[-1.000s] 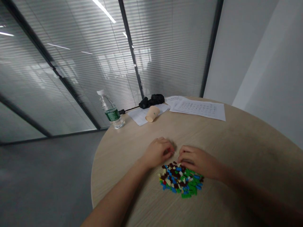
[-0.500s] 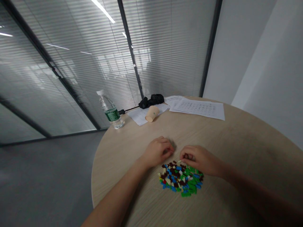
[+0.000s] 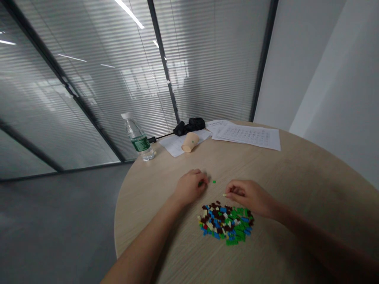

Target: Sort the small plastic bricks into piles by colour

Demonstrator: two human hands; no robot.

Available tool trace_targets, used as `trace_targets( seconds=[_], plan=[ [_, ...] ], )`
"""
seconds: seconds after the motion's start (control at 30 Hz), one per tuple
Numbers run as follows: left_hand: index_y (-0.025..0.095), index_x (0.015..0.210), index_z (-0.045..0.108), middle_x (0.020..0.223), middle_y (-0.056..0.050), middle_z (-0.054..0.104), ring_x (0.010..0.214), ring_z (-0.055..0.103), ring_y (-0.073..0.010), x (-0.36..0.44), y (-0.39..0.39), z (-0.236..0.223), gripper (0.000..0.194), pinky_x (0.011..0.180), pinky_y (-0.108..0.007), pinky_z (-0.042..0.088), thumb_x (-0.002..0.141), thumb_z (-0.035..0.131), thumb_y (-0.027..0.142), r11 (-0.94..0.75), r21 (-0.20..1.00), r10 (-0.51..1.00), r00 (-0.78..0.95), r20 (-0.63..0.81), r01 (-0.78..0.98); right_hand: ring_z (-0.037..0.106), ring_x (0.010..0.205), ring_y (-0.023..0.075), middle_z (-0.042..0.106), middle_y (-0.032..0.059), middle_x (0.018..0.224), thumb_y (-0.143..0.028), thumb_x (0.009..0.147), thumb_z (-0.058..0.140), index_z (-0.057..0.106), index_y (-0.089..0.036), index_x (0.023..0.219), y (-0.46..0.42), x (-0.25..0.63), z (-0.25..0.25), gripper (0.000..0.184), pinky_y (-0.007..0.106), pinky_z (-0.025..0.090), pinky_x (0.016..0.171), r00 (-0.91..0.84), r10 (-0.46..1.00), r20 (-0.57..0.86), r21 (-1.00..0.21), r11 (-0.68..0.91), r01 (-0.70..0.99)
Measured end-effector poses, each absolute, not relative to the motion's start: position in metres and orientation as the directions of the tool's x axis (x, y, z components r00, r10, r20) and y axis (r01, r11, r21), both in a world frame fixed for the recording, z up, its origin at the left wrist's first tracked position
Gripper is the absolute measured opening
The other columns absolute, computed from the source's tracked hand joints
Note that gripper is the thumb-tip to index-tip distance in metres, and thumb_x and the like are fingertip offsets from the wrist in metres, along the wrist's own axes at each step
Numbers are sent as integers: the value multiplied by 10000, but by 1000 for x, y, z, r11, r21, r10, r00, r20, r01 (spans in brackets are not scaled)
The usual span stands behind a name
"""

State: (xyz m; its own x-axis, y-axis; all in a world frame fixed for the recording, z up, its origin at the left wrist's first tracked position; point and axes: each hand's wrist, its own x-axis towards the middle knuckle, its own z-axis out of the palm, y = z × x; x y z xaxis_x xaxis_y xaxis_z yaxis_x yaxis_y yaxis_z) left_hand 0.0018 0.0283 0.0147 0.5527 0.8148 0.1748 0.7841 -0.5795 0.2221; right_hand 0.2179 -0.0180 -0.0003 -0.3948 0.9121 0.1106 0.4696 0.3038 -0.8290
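**A pale brick [image 3: 224, 195] pinched just beyond the heap [image 3: 226, 225]**

Nearest me, the mixed heap of small bricks sits between my forearms on the table [image 3: 142, 221], probably so both hands can reach it easily. Just past its far edge, my right hand [image 3: 250, 195] has thumb and forefinger closed on the pale brick, with almost no gap. I hold it by one end, I'd judge, so that the other end juts clear toward my left. My left hand [image 3: 191, 186] rests a little farther out, fingers loosely curled; a hint of green shows among them, but I cannot tell whether I grip anything. A lone green brick [image 3: 214, 182] lies just beside those fingers, apart from the heap. Farther off, the bottle [image 3: 140, 142], cup [image 3: 190, 142] and papers [image 3: 248, 136] stand near the far rim, seemingly out of the way.
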Motion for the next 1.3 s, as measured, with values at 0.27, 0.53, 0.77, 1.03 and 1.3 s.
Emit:
trace_targets(
  seconds=[0.27, 0.53, 0.77, 1.03, 1.3],
  plan=[
    [212, 809, 622, 854, -29, 578, 832, 537, -175, 4, 29, 14, 121, 724, -279, 434, 766, 517, 174, -572, 207, 817, 531, 225, 794, 602, 684, 153, 656, 42, 765, -265, 792, 534, 605, -188, 782, -4, 224, -11, 105, 267, 466, 642, -223, 945, 240, -754, 326, 570],
    [211, 849, 626, 870, -23, 590, 854, 529, -173, 10, 22, 16, 129, 744, -287, 428, 793, 510, 203, -622, 260, 780, 555, 290, 739, 559, 722, 159, 587, 47, 800, -252, 810, 525, 603, -186, 770, 0, 227, -15, 110, 270, 453, 644, -233, 911, 341, -650, 408, 641],
    [194, 808, 603, 820, -22, 596, 828, 534, -164, 16, 18, 20, 109, 748, -281, 424, 800, 494, 183, -696, 237, 718, 644, 264, 678, 548, 695, 155, 597, 42, 780, -235, 815, 523, 606, -177, 781, 1, 227, -16, 106, 270, 439, 640, -245, 916, 318, -622, 397, 675],
    [190, 815, 606, 804, -12, 617, 752, 563, -145, 15, 12, 31, 138, 675, -242, 413, 828, 473, 219, -783, 192, 614, 784, 87, 592, 548, 683, 151, 591, 33, 750, -173, 804, 537, 604, -167, 774, 9, 228, -13, 73, 265, 422, 645, -226, 893, 389, -544, 421, 726],
    [201, 828, 611, 846, 1, 643, 749, 582, -136, 16, 9, 32, 114, 655, -221, 400, 798, 501, 195, -771, 244, 610, 792, 21, 588, 542, 685, 153, 593, 32, 756, -174, 807, 543, 608, -169, 777, 18, 217, -22, 72, 262, 408, 632, -273, 887, 373, -482, 436, 760]
  ],
)
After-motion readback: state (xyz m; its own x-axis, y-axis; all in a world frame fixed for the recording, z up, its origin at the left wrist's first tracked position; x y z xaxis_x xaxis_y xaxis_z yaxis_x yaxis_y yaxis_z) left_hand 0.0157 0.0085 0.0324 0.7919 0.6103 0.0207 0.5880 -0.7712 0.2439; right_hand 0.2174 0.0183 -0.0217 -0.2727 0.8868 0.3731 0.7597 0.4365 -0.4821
